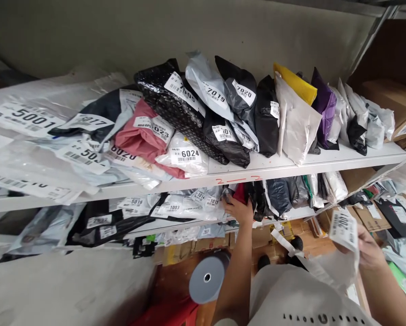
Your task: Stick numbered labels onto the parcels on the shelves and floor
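A: Nearest item?

B: Right hand, in front of the pale shirt. It holds a whitish packet at the packet's right side, fingers closed on it.

A: Orientation of the packet?

B: Label uppermost, printed side turned to the viewer. The number runs sideways, up and down the label. The packet's lower part trails down toward the shirt; pale on pale, so its long axis cannot be fixed.

A: Its place?

B: In the air, out from the right part of the lower shelf.

A: Left hand?

B: At the lower shelf's front edge, fingers moderately spread and reaching in among the bags. It is against a red parcel; whether it grips, cannot tell.

A: Axis of the red parcel?

B: Only a narrow part shows, wedged between neighbours. Full long axis hidden. A white bag marked 1015 lies just left; black bags are close on the right.

A: Farther back?

B: Upper shelf, red handwriting on its front edge. Bag 6024 lies by that edge, left of the writing. A black bubble bag slants from back left to front right.

A: Farthest?

B: Grey wall behind.
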{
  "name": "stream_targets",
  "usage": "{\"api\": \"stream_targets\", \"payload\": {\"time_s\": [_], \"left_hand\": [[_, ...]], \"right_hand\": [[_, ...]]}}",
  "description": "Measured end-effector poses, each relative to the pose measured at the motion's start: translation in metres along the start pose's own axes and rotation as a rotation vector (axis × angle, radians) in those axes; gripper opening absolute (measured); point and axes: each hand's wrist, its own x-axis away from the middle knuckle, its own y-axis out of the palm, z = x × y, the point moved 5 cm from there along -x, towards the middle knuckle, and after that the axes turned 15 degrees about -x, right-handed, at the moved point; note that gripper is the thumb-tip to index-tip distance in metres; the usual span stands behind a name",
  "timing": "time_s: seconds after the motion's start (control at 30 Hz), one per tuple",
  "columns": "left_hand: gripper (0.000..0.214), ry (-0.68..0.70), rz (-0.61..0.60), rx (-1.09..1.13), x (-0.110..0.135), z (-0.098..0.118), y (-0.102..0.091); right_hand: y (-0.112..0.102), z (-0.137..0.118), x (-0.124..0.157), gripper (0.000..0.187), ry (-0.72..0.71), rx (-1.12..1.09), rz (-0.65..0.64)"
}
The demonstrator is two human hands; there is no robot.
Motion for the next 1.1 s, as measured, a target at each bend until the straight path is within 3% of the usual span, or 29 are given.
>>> {"api": "stream_targets", "payload": {"time_s": [0.07, 0.1, 0.2, 0.3, 0.4, 0.7, 0.83, 1.1], "left_hand": [[0.091, 0.003, -0.028, -0.049, -0.012, -0.004, 0.002], [0.088, 0.018, -0.056, -0.068, -0.016, -0.003, 0.005], [0.052, 0.046, -0.105, -0.129, -0.020, 0.006, 0.013], [0.025, 0.047, -0.055, -0.180, -0.020, 0.012, 0.012], [0.034, 0.074, -0.015, -0.190, -0.019, 0.013, 0.008], [0.043, 0.292, -0.117, -0.231, -0.002, 0.034, 0.025], [0.044, 0.299, -0.137, -0.251, 0.006, 0.046, 0.032], [0.039, 0.318, -0.197, -0.212, 0.016, 0.056, 0.027]], "right_hand": [[0.016, 0.015, -0.006, 0.034, 0.054, -0.025, -0.066], [0.023, 0.022, -0.009, 0.030, 0.087, -0.020, -0.110], [0.037, 0.037, -0.016, 0.025, 0.149, 0.027, -0.217], [0.041, 0.043, -0.022, 0.024, 0.164, 0.026, -0.252], [0.041, 0.045, -0.024, 0.024, 0.180, 0.019, -0.249], [0.042, 0.060, -0.032, 0.026, 0.220, -0.054, -0.245], [0.055, 0.069, -0.043, 0.028, 0.246, -0.055, -0.265], [0.094, 0.080, -0.063, 0.035, 0.360, -0.057, -0.474]]}}
